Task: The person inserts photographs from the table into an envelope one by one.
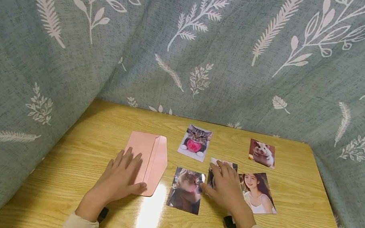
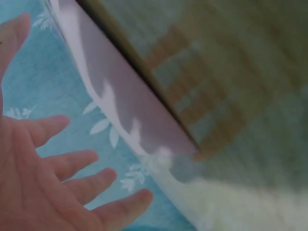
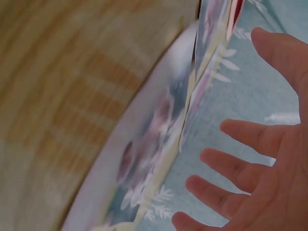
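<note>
My left hand (image 1: 118,176), fingers spread, hovers over the lower left part of a pink envelope (image 1: 156,162) with its flap opened to the right. In the left wrist view a gap shows between that palm and the envelope (image 2: 130,101). Above a partly covered photo (image 1: 234,166) is my right hand (image 1: 226,187), its fingers spread and holding nothing. The thumb reaches toward a photo of a brownish animal (image 1: 185,196), blurred by glare. A portrait photo of a long-haired person in white (image 1: 257,196) lies just right of that hand.
Farther back on the wooden table (image 1: 112,118) lie a cat photo (image 1: 195,143) and a hamster photo (image 1: 262,153). A green leaf-patterned cloth (image 1: 224,84) rises along the back and both sides. Light glares off the tabletop between the hands.
</note>
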The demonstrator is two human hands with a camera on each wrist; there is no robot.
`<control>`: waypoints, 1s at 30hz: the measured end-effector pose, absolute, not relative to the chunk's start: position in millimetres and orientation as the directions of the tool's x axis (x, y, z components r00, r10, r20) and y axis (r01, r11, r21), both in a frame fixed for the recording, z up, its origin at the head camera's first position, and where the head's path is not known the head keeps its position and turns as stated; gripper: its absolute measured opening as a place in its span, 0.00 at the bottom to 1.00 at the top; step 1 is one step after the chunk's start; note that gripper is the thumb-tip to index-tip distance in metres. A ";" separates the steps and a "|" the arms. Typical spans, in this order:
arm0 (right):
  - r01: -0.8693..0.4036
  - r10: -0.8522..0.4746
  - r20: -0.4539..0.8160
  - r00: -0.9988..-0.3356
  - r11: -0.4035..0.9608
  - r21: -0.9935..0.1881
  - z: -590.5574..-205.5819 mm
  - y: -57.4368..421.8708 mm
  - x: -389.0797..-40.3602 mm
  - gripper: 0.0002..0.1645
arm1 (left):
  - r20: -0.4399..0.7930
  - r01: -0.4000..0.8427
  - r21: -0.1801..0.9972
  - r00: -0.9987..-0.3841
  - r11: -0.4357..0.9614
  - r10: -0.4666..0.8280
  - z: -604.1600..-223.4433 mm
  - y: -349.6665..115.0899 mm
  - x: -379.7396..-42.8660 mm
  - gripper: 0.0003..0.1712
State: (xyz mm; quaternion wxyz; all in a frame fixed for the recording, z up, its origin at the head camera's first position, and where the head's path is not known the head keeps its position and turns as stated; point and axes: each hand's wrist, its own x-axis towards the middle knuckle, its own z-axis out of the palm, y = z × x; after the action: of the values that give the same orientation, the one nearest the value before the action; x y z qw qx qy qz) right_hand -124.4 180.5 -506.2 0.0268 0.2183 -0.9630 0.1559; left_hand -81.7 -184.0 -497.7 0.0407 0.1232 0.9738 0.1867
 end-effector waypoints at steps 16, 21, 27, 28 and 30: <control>-0.442 -0.454 0.010 -0.891 0.861 -0.253 -513.9 170.0 -119.1 0.46 | -0.178 0.166 0.358 -0.954 0.919 0.242 -501.5 -192.3 -72.0 0.57; -0.453 -0.463 0.019 -0.886 0.857 -0.246 -517.4 169.2 -118.0 0.44 | -0.193 0.168 0.354 -0.949 0.920 0.248 -501.0 -192.3 -71.6 0.56; -0.450 -0.454 0.051 -0.890 0.854 -0.260 -518.4 168.7 -116.9 0.41 | -0.190 0.171 0.350 -0.950 0.921 0.248 -502.0 -192.5 -71.8 0.56; -0.449 -0.450 0.063 -0.891 0.850 -0.273 -518.6 168.5 -117.1 0.40 | -0.189 0.172 0.349 -0.950 0.921 0.249 -502.1 -192.4 -71.7 0.56; -0.451 -0.442 0.102 -0.891 0.840 -0.302 -520.0 168.3 -118.2 0.37 | -0.189 0.171 0.351 -0.950 0.921 0.248 -502.1 -192.3 -71.5 0.55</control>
State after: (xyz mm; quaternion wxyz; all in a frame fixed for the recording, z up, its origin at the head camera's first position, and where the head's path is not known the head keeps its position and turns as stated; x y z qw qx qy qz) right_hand -118.2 168.3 -520.0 0.0141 0.2326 -0.9591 0.1608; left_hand -71.5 -192.3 -502.1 0.1156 0.1075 0.9731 0.1675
